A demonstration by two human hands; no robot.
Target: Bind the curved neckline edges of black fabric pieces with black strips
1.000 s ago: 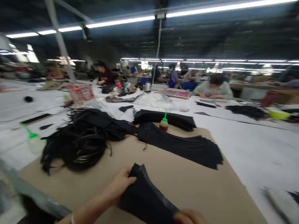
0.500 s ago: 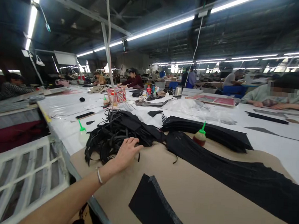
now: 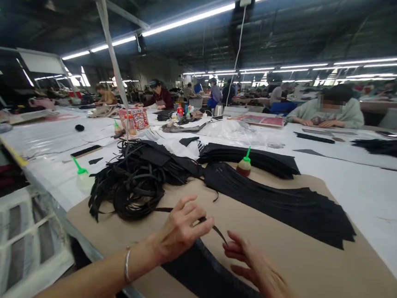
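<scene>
My left hand (image 3: pixel 185 224) is closed in a pinch on a narrow black strip (image 3: pixel 219 233), above the tan board (image 3: pixel 299 264). One part of the strip runs left toward a tangled heap of black strips (image 3: pixel 136 180). Its other end curves down to the fingertips of my right hand (image 3: pixel 244 257). Those fingers are partly spread, and whether they touch the strip is unclear. Beneath both hands lies a curved black fabric piece (image 3: pixel 218 280) with a greyish edge, partly hidden by them.
Fanned black pieces (image 3: pixel 277 200) lie across the board, with a stack (image 3: pixel 249 158) behind. A green-tipped bottle (image 3: pixel 244 166) stands between them; another bottle (image 3: pixel 84 176) is left of the heap. A white slatted rack (image 3: pixel 12 244) is at lower left. A co-worker (image 3: pixel 330 112) sits across the table.
My left hand has left the heap's edge and come nearer with a black strip. My right hand has entered from the lower right. The view has turned right.
</scene>
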